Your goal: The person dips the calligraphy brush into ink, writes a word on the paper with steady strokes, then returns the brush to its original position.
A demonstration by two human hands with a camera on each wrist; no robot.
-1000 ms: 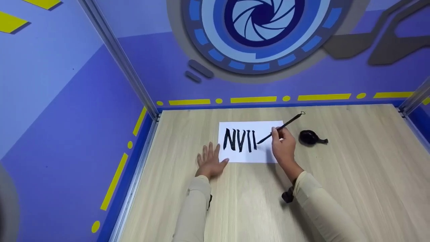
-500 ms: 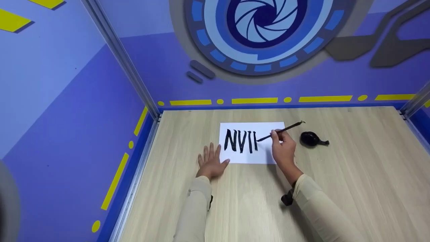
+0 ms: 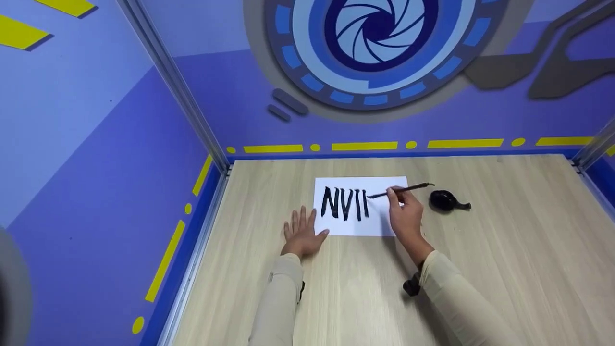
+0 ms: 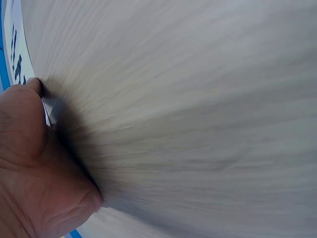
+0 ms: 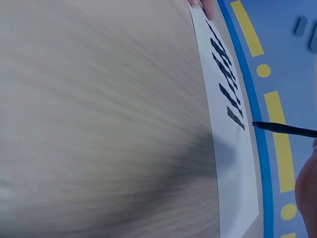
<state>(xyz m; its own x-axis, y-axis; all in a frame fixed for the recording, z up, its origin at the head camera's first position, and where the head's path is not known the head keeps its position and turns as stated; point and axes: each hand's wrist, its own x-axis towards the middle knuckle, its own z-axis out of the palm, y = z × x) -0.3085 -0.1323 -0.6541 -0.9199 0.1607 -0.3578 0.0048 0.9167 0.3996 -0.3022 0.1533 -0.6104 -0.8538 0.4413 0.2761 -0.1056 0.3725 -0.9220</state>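
Note:
In the head view, my right hand (image 3: 406, 215) pinches a slim black brush (image 3: 416, 187) over the right part of a white sheet of paper (image 3: 383, 218). The brush slants low, its tip just right of the last black stroke (image 3: 365, 204), near that stroke's upper part. From the right wrist view, the brush (image 5: 287, 129) shows dark hair at its tip, which appears raised above the sheet. Thick black strokes reading like NVII cover the left and middle of the paper. My left hand (image 3: 302, 239) rests with fingers spread at the paper's left edge, thumb at its lower left corner.
A round, glossy black dish (image 3: 441, 200) with a short handle lies right of the paper. The wooden table (image 3: 355, 298) meets a purple-blue back wall (image 3: 206, 91) and a side wall on the left. A black wrist mount (image 3: 412, 284) hangs under my right cuff.
The brush tip has moved from near the bottom of the last stroke up toward its top, and the shaft has tilted flatter. My left hand stays in place.

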